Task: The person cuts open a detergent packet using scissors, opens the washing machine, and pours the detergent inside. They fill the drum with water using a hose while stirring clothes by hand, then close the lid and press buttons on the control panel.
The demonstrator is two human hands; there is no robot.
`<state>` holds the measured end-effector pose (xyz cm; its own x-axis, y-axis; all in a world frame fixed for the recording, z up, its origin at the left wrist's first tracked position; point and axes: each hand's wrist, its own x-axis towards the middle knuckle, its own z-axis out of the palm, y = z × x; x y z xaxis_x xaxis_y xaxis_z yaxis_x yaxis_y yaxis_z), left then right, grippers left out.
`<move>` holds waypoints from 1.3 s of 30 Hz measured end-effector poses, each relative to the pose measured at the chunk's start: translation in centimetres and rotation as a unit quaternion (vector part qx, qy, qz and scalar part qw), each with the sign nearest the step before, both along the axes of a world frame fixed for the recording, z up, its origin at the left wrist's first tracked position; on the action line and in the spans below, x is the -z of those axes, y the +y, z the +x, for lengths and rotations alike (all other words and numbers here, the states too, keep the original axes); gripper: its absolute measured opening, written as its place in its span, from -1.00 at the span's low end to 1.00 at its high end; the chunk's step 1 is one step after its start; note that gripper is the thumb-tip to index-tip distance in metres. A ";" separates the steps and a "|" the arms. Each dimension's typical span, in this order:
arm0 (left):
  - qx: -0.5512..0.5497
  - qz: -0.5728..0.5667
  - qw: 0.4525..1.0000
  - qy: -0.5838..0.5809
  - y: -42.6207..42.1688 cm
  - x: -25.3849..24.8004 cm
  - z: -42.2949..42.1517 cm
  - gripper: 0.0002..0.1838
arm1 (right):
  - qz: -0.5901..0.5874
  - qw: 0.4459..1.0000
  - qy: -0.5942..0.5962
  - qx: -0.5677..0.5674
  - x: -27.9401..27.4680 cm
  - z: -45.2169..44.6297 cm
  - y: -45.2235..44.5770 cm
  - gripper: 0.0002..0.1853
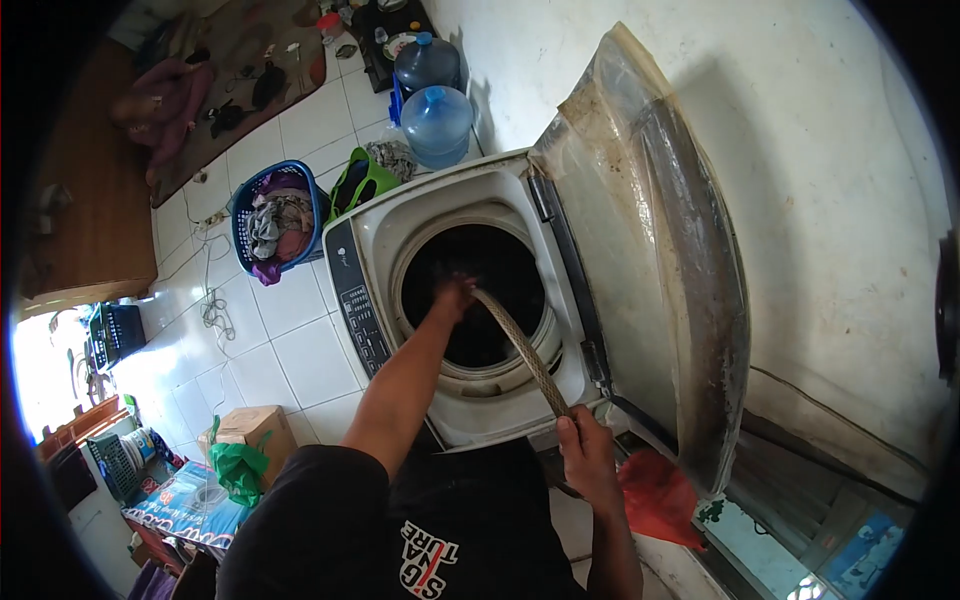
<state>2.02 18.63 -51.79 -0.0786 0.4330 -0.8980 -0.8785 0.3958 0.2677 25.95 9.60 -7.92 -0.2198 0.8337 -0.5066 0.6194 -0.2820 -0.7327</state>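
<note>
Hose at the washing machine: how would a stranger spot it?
Find the open washing machine at the centre. Between the left hand and the right hand runs the hose. Its tan, patterned surface stands out from the dark drum.

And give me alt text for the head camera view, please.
A person's right hand grips a hose that runs into an open washing machine, where the left hand is at its visible end. A blue basket of clothes stands on the tiled floor.
</note>
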 end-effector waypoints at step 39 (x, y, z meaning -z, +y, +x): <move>-0.039 0.144 0.959 -0.243 -7.4 -31.9 3.0 -0.53 | -0.302 0.887 0.341 0.081 15.1 -6.8 7.7 -0.56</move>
<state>5.02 11.26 -19.86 0.2759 0.6778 -0.6815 -0.9511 0.2951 -0.0916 19.11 17.35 -23.07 -0.5489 0.5045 -0.6665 0.0070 -0.7945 -0.6072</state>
